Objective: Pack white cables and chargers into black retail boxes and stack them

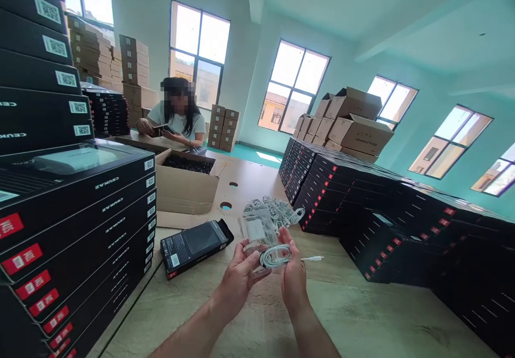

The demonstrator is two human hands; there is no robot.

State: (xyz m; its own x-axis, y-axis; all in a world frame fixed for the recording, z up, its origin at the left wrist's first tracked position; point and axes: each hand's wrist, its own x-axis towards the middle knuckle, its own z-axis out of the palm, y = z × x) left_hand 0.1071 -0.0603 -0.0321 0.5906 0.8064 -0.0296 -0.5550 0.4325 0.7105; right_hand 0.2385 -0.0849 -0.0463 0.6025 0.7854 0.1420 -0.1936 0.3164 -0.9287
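Between my hands is a clear plastic tray [246, 233] with a white charger block [255, 230] in its upper part. My left hand [240, 267] grips the tray's left side, its thumb beside a coiled white cable [276, 256]. My right hand [294, 264] has its fingers curled round the coil's right side. The cable's plug end [314, 258] sticks out to the right past that hand. Just beyond the tray lies a heap of white coiled cables [271, 210]. A black retail box [197, 245] with one end flap raised lies on the table to the left.
Tall stacks of black boxes [100, 213] rise at the left, and more black boxes [333, 202] line the right. An open carton [187, 191] of dark items stands behind the retail box. A co-worker [181, 114] sits across the table, holding something dark.
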